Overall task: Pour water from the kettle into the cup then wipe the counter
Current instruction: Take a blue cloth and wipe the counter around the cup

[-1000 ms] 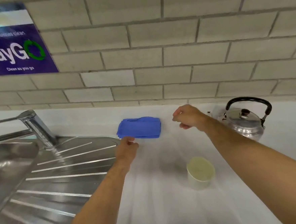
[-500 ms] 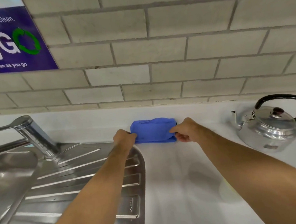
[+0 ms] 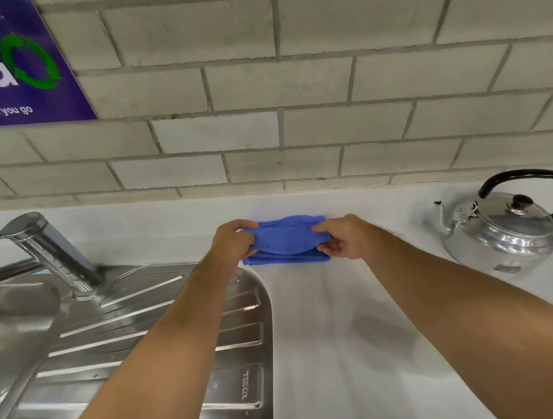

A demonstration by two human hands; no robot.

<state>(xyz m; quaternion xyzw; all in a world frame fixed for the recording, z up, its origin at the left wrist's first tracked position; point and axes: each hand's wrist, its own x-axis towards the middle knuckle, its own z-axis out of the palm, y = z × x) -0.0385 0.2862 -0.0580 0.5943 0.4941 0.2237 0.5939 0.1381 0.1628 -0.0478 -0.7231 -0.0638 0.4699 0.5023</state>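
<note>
The white counter (image 3: 327,353) ran under a wall of pale tiles (image 3: 292,87), and set into its left part was the largest vessel in view, a steel sink (image 3: 11,326) with a ribbed drainboard (image 3: 140,343); whether the basin held anything could not be told. Well to the right, at the back of the counter, stood the metal kettle (image 3: 503,236), upright, its lid on and its black handle arched above, so its contents were hidden. The cup did not show clearly; only a pale blur lay beside the right forearm, too faint to tell. Between sink and kettle, close to the wall, lay a folded blue cloth (image 3: 287,241) on the counter. The left hand (image 3: 233,241) had closed its fingers and thumb on the cloth's left end, and the right hand (image 3: 342,237) pinched the right end in the same way, so the upper layer bowed up between them while the lower folds stayed flat on the surface. Both bare forearms reached in from the lower edge, the left one crossing over the drainboard's rounded end. A chrome tap (image 3: 52,254) rose at the back of the sink, left of the cloth. On the wall at upper left hung a purple sign (image 3: 13,70) with green arrows and the words "clean as you go".
</note>
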